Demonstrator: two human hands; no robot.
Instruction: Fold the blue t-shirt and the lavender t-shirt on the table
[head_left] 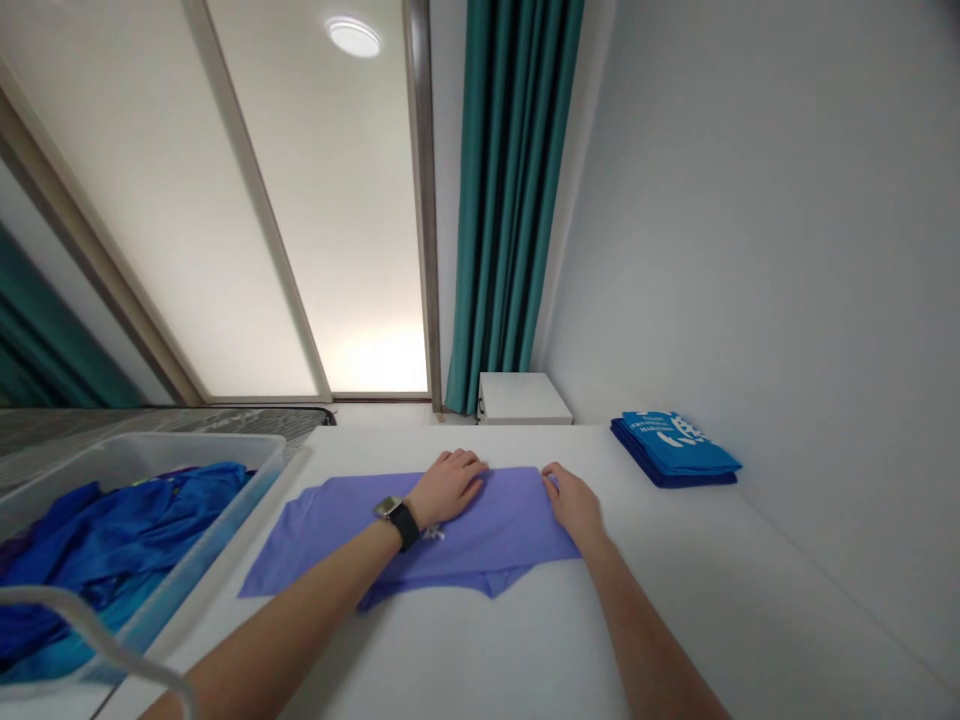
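A lilac garment point(337, 530) lies spread flat on the white table point(525, 640). My left hand point(448, 487), with a dark watch on the wrist, rests palm down on the cloth's far edge, fingers stretched forward. My right hand point(574, 500) sits at the garment's right far corner, fingers curled over the edge of the cloth.
A clear plastic bin point(187, 455) at the left holds crumpled blue clothes point(105, 545). A stack of folded blue shirts point(675, 448) lies at the far right by the wall. A white box point(521, 398) and teal curtain point(510, 200) stand beyond the table.
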